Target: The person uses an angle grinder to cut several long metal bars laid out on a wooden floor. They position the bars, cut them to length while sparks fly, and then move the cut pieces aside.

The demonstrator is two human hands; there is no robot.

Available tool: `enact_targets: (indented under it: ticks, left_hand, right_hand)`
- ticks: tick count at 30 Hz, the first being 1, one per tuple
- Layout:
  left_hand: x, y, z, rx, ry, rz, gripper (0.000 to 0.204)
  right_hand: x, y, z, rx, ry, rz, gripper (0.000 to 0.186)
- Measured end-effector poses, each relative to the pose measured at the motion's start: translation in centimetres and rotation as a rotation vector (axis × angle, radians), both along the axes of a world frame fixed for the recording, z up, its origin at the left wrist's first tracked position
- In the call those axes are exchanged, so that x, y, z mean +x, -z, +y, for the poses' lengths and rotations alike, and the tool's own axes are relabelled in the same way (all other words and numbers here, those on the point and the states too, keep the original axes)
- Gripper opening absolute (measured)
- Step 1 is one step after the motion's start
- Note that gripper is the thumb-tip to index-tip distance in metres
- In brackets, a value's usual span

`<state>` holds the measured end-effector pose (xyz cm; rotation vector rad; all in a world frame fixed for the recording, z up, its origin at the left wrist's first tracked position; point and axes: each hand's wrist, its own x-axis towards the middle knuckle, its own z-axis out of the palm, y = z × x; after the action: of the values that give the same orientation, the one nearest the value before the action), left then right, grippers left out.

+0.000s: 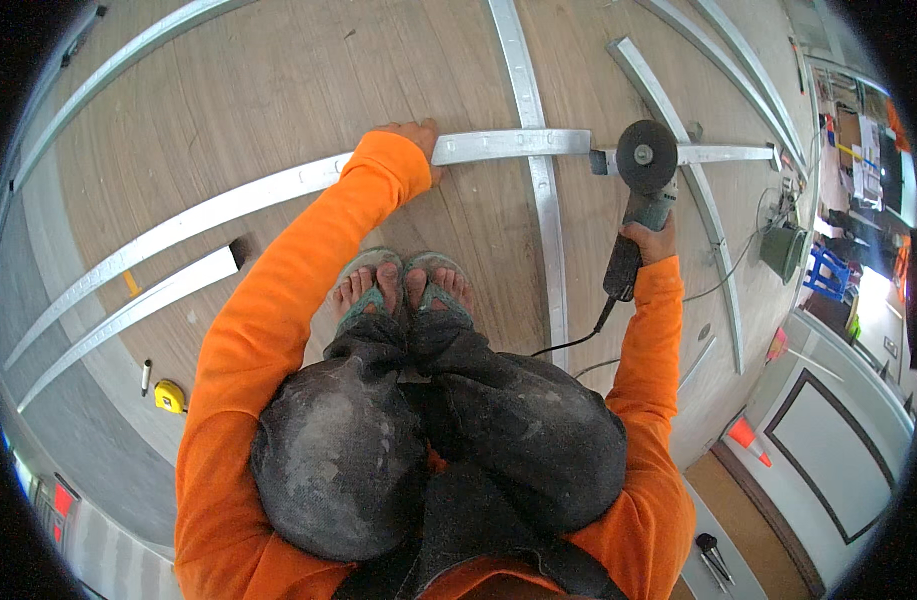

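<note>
My left hand (418, 140) is closed round a long silvery metal stud (278, 182), its fingers over the far edge. The stud's right end rests across another metal stud (546, 215) that runs away from me. In my right hand (655, 240) is an angle grinder (646, 205), held by its body with the cord trailing back toward me. Its dark round disc (645, 157) is just right of the stud's end, over a shorter metal piece (723, 154). Whether the disc touches that piece, or spins, I cannot tell.
A white-silver stud (168, 287) lies at left, near a yellow tape measure (169, 396) and a marker (146, 377). More studs (713, 215) cross the floor at right. A green box (781, 252), cables and a blue stool (826, 273) stand farther right. My sandalled feet (368, 285) are below the stud.
</note>
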<state>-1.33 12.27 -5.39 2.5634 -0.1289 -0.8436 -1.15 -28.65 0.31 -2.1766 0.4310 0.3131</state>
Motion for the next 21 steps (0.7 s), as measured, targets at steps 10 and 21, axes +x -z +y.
enact_targets:
  ticks: [10, 21]
  left_hand:
    - [3.0, -0.7, 1.1, 0.114, -0.033, -0.029, 0.055]
    - [3.8, -1.7, -1.1, 0.265, -0.275, -0.605, 0.07]
  right_hand:
    - [-5.3, -1.7, -0.5, 0.332, 0.347, -0.099, 0.05]
    - [-12.0, -0.2, -0.6, 1.184, 0.581, -0.073, 0.06]
